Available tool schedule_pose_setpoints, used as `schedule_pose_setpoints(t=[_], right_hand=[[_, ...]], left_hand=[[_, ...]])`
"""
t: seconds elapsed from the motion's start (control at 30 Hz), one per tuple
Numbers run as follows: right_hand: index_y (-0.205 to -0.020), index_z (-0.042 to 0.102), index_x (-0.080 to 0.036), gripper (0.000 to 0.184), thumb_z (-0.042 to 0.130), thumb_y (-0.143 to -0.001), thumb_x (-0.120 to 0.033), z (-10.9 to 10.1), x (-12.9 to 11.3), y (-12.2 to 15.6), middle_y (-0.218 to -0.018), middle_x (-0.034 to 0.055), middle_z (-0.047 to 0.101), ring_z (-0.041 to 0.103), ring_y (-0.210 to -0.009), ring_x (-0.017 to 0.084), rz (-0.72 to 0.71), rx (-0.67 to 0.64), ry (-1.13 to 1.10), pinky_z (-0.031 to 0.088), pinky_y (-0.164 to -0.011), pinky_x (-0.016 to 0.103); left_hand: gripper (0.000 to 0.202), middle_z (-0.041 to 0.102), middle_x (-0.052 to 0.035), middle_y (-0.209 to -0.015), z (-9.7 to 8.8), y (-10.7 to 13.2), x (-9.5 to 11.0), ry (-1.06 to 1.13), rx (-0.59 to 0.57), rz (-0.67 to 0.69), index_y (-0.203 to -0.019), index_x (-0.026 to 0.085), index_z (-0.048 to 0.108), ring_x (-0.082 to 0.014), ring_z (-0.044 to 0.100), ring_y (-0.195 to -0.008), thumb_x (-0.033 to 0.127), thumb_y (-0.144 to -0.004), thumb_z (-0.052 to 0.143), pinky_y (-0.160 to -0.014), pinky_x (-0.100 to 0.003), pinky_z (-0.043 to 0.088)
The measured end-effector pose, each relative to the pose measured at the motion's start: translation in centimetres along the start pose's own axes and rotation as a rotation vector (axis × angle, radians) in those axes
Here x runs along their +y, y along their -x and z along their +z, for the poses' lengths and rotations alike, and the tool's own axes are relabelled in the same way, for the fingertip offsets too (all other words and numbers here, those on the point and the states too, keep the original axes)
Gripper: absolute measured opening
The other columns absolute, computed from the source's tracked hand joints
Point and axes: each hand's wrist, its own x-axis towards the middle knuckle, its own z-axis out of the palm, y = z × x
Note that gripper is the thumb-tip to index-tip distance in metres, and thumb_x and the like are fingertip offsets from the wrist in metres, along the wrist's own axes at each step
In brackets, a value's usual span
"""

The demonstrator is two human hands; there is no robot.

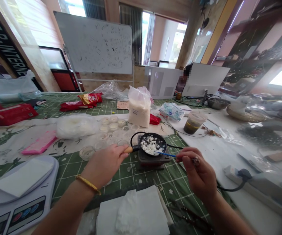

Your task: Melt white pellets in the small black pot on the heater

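A small black pan (158, 138) holding white wax-like chunks (150, 146) sits on a small dark heater plate (153, 159) in the middle of the green cutting mat. My left hand (107, 162), with a gold bangle on the wrist, is closed round the pan's wooden handle (129, 149). My right hand (197, 172) pinches a thin blue stick (166, 154) whose tip reaches into the white chunks.
A white kitchen scale (20, 192) sits at the near left, white paper (133, 212) at the near middle. Small clear cups (111, 125), a bag of white granules (139, 107), a pink mould (41, 143), a lidded cup of dark liquid (193, 122) and a power strip (253, 182) surround the heater.
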Motion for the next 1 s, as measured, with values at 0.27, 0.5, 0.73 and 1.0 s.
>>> schedule_pose_setpoints(t=[0.27,0.5,0.73,1.0], right_hand=[[-0.098,0.065,-0.024,0.018,0.049,-0.09,-0.021,0.7,0.8,-0.2,-0.085,0.0051,0.067,0.057,-0.094,0.022,0.08,-0.101,-0.105,0.05,-0.079,0.038],[-0.103,0.066,-0.024,0.02,0.051,-0.09,-0.027,1.2,1.8,-0.4,-0.093,0.0058,0.065,0.058,-0.093,0.021,0.172,-0.032,0.008,0.049,-0.081,0.038],[-0.091,0.067,-0.022,0.02,0.048,-0.092,-0.026,0.4,1.2,-0.4,-0.09,0.0059,0.063,0.059,-0.088,0.019,0.174,0.007,-0.215,0.05,-0.076,0.035],[-0.091,0.067,-0.022,0.018,0.05,-0.09,-0.027,0.2,0.9,-0.4,-0.085,0.0054,0.064,0.059,-0.084,0.02,0.18,0.027,-0.099,0.049,-0.077,0.036]], left_hand=[[0.035,0.067,-0.0054,-0.1,0.0,0.0,0.0,-0.016,-0.002,-0.003,-0.124,0.027,0.056,-0.0244,0.064,-0.09,0.034,-0.096,0.035,-0.069,-0.032,0.045],[0.036,0.066,-0.0061,-0.102,0.0,-0.1,0.0,-0.034,-0.001,0.001,-0.125,0.024,0.055,-0.024,0.063,-0.09,0.033,-0.096,0.036,-0.071,-0.032,0.046],[0.035,0.061,-0.0088,-0.116,-0.2,0.1,0.1,-0.001,0.005,-0.021,-0.125,0.021,0.053,-0.026,0.061,-0.099,0.034,-0.094,0.043,-0.08,-0.034,0.047],[0.035,0.065,-0.007,-0.108,-0.1,-0.1,0.2,-0.013,-0.021,-0.008,-0.124,0.022,0.055,-0.0244,0.063,-0.092,0.03,-0.094,0.04,-0.074,-0.032,0.047]])
